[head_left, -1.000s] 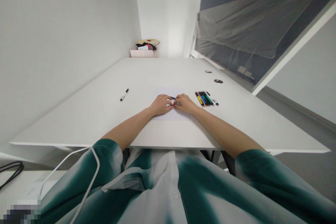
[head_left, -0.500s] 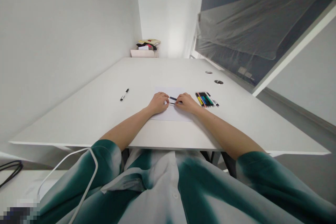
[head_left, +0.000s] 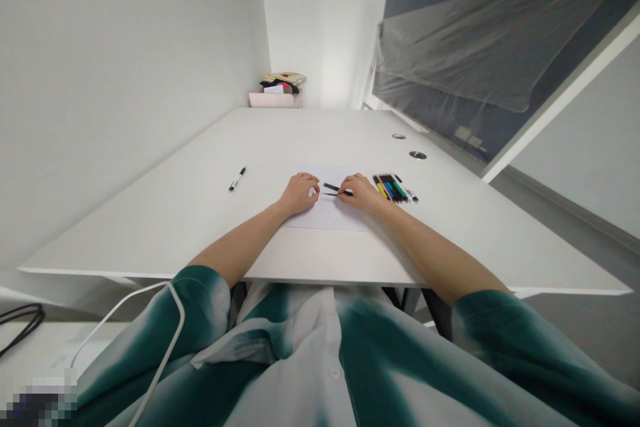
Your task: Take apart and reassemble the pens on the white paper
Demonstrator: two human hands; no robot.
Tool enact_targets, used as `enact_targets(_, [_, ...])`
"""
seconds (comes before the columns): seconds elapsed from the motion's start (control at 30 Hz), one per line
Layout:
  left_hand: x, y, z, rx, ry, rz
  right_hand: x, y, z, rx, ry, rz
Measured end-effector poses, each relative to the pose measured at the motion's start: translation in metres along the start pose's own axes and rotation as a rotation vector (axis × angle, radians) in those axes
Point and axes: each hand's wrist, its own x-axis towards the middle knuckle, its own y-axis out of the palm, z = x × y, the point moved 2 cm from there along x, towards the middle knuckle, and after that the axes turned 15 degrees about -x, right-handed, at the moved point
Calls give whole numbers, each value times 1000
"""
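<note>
On a white sheet of paper (head_left: 327,213), my right hand (head_left: 361,192) pinches a slim dark pen (head_left: 330,195), its thin end pointing left. The pen's other end is partly hidden by the fingers. Just beyond it a dark blue stick-like piece (head_left: 331,186) lies on the paper, close to the right fingertips. My left hand (head_left: 299,193) rests at the sheet's left side with curled fingers, thumb and fingertips apart; I make out nothing held between them. A small gap separates it from the slim pen's tip.
A row of several coloured markers (head_left: 393,188) lies right of the paper. One black-and-white pen (head_left: 237,179) lies to the left. Two round metal grommets (head_left: 418,155) are set in the white table (head_left: 320,257). A box of items (head_left: 273,101) stands at the far end.
My left hand has drawn slightly left, away from the slim pen's tip. My right hand has shifted a little right with the pen, so more of both dark pieces shows.
</note>
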Motion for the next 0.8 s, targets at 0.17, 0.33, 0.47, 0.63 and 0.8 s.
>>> enact_targets(0.17, [0, 0, -2, -6, 23, 2, 1, -2, 2, 4, -7, 8])
enact_targets(0.33, [-1, 2, -4, 0, 35, 5, 2, -6, 9, 2, 5, 30])
enact_targets(0.47, [0, 3, -5, -11, 65, 5, 2, -12, 16, 35, 47, 86])
enact_targets(0.63, [-1, 1, -8, -22, 96, -8, 2, -15, 21, 53, 60, 111])
enact_targets(0.8, [-1, 1, -9, -32, 117, -7, 2, -14, 23, 22, 11, 93])
